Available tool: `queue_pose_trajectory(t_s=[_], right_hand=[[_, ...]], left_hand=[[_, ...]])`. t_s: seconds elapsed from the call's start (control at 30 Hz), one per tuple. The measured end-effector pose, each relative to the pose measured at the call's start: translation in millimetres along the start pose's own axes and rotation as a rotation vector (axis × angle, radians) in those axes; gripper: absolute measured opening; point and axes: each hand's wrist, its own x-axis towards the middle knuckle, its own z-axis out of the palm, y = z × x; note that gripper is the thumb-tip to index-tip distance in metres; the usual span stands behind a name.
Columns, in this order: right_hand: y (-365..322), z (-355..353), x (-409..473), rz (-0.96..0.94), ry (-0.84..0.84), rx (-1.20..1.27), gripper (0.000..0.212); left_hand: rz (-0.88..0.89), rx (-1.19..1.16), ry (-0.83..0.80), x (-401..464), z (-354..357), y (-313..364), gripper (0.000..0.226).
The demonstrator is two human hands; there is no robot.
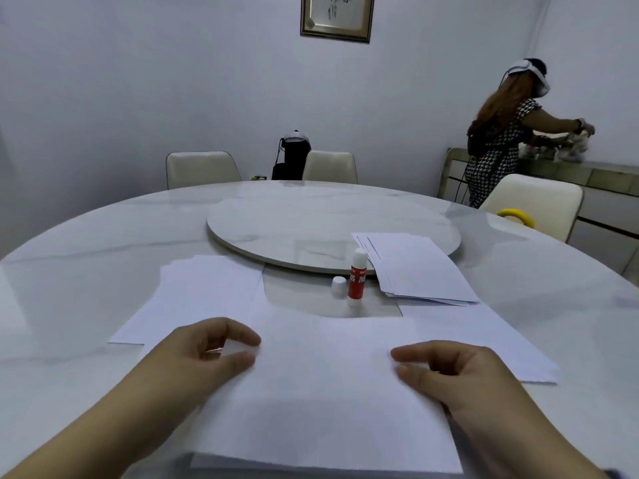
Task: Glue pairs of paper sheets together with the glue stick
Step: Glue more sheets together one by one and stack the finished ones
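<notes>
Pressing a pair of sheets
Both hands, left point(204, 354) and right point(453, 371), rest loosely curled on the top sheet point(321, 385); stack point(418, 267) at centre right awaits the uncapped glue stick point(357, 278).

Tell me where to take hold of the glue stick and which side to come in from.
Grip the glue stick around its red labelled barrel, low down, coming from the near side with the right hand. It stands upright and uncapped, so keep fingers off the white top. Its cap stands close on the left and the paper stack lies close on the right, so the front is probably the freest approach.
</notes>
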Motion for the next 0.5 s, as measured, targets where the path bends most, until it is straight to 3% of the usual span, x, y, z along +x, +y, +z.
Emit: queue_pose_trajectory(t_s=[0.07,0.3,0.5], right_hand=[[2,1,-1,-0.012,0.042,-0.035,0.016],[3,1,-5,0.017,-0.002,0.033,0.022],[9,1,-1,-0.034,0.02,-0.146,0.021]], left_hand=[[0.073,0.153,0.033,0,-3,-3,0.014],[0.093,0.193,-0.054,2,-11,-14,0.022],[0.145,0.248,-0.002,-2,-13,-25,0.028]])
